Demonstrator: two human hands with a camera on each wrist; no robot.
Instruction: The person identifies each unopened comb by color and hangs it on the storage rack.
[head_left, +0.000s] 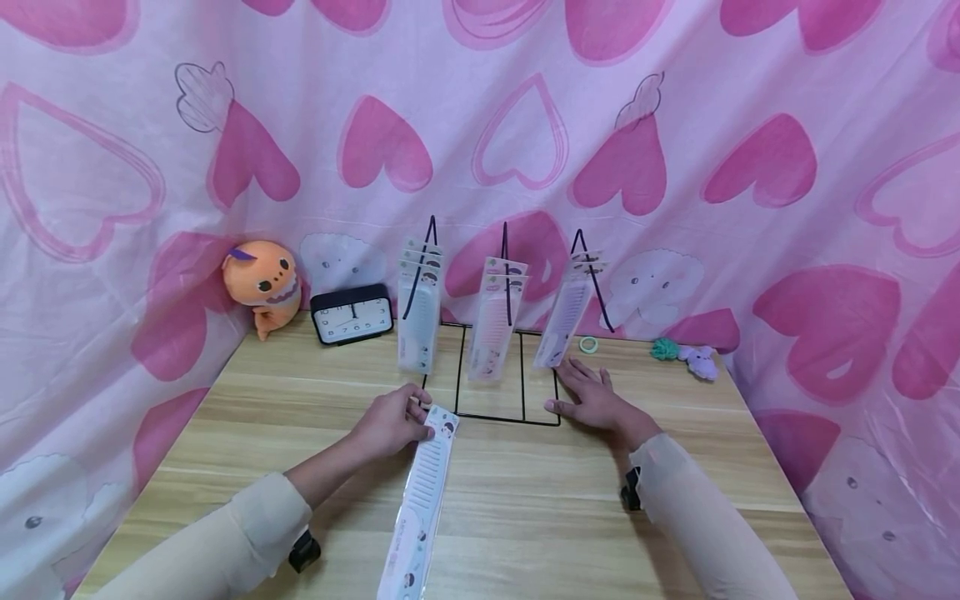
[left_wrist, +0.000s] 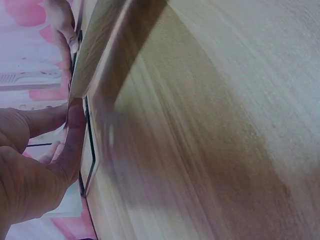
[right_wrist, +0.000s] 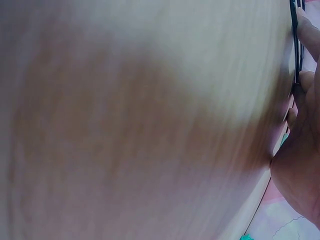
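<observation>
My left hand pinches the top end of a packaged comb between thumb and fingers. The pack is long and pale, and slants toward the table's near edge. In the left wrist view the pack shows nearly edge-on above its shadow, with the pinching hand at left. Just beyond stands a black wire rack with three upright hooks. My right hand rests at the right side of its base, fingers spread and fairly straight. The right wrist view catches that hand beside the black wires.
Comb packs hang on the rack: bluish ones at left, pink ones in the middle, purple ones at right. Along the back stand an orange plush toy, a black clock, a small ring and a purple toy.
</observation>
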